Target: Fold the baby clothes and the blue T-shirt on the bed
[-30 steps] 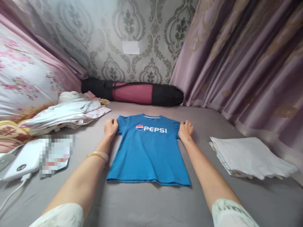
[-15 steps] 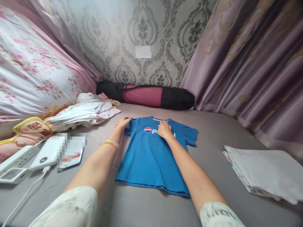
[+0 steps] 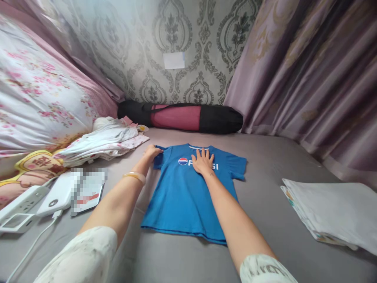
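Note:
A blue T-shirt (image 3: 185,196) with a round red, white and blue logo and white lettering lies spread flat, front up, its neckline toward the wall. My left hand (image 3: 152,152) is closed on the edge of its left sleeve, the fingertips partly hidden. Flat on the chest, over part of the lettering just below the collar, rests my right hand (image 3: 203,162) with its fingers spread. A light bangle (image 3: 134,177) circles my left forearm.
On the grey bed sheet (image 3: 265,228), folded white cloth (image 3: 332,208) lies right. Crumpled clothes (image 3: 108,137), a power bank (image 3: 59,196), a power strip (image 3: 25,202) and a phone (image 3: 91,192) lie left. A long black-and-pink bag (image 3: 176,118) lies along the wall.
My right hand has spread its fingers and lies flatter on the shirt's chest. My left hand stays at the sleeve, which now looks slightly lifted or turned. The view has shifted a little.

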`<action>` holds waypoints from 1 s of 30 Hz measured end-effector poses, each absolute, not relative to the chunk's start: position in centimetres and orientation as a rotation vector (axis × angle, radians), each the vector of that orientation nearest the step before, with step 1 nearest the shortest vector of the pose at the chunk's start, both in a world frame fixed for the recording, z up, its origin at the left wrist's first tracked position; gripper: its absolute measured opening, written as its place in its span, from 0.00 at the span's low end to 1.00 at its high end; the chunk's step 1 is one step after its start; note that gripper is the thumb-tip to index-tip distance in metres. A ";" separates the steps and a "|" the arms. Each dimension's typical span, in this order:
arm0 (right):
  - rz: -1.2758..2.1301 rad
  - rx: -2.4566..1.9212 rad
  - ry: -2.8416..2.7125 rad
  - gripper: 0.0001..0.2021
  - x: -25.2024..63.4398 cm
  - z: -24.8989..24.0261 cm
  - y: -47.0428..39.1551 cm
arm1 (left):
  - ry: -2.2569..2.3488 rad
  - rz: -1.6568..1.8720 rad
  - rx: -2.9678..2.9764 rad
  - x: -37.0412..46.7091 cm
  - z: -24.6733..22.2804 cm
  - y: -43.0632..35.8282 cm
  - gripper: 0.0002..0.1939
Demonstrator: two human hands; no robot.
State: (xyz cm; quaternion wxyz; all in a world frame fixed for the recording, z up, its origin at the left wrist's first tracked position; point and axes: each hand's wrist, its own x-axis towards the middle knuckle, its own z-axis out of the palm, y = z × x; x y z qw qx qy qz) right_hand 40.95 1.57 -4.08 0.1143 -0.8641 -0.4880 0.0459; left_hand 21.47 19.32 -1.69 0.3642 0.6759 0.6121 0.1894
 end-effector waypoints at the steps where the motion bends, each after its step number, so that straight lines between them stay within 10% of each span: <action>1: 0.138 -2.536 -1.432 0.30 40.9 -4.1 1.6 | 1.601 0.500 1.725 21.5 -1.4 19.2 0.14; 30: 0.188 -2.417 -1.392 0.31 40.9 -3.9 1.3 | 1.904 0.332 2.324 20.9 -2.2 14.7 0.27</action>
